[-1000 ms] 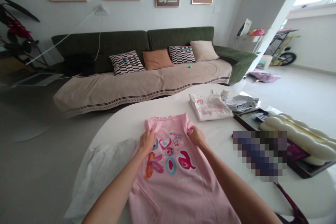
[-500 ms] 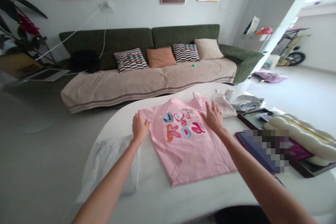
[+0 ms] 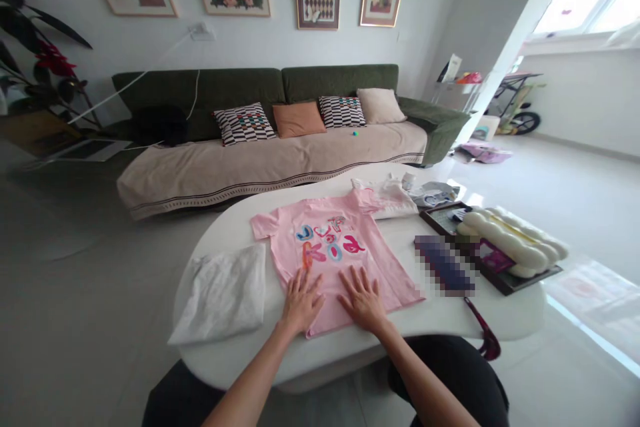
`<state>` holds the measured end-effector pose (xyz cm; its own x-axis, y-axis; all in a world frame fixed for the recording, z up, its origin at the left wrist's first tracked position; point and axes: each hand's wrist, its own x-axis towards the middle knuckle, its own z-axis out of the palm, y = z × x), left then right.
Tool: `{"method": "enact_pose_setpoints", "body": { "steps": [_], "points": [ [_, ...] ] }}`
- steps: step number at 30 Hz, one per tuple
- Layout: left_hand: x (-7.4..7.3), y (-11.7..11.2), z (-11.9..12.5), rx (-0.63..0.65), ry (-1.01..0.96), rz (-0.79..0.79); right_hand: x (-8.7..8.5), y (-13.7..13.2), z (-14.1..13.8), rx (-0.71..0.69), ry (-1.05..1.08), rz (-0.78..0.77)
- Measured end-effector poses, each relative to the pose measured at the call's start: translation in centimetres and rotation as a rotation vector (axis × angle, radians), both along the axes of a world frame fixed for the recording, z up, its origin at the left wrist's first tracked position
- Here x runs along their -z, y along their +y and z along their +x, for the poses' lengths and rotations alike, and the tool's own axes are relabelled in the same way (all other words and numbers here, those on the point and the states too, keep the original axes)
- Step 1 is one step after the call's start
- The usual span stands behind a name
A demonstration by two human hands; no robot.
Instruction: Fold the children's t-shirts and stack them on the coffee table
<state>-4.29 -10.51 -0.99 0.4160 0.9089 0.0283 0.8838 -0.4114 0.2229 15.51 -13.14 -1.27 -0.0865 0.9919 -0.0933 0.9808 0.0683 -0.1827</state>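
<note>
Pressing both palms flat, we rest our left hand (image 3: 301, 300) and right hand (image 3: 364, 300) on the pink T-shirt's (image 3: 345, 257) lower hem, fingers spread, likely to hold it smooth, print up, on the white tabletop (image 3: 227, 230) beside a white garment (image 3: 225, 290).

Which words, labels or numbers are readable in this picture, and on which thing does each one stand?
"KOA": the lower row of colourful letters on the pink T-shirt seems to read so, though I am not certain.
Upper row of the same print: too blurred to read.
Folded white shirt: its print is too small to read.
Dark flat thing right of the T-shirt: pixelated, nothing readable.
</note>
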Motion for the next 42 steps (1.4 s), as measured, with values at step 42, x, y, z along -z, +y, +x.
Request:
{"method": "enact_pose_setpoints", "body": {
  "steps": [42],
  "points": [
    [-2.0, -5.1, -7.7, -0.354, -0.483, -0.103, -0.8, -1.1, 3.7, 0.199, -0.09, -0.066]
  ]
}}
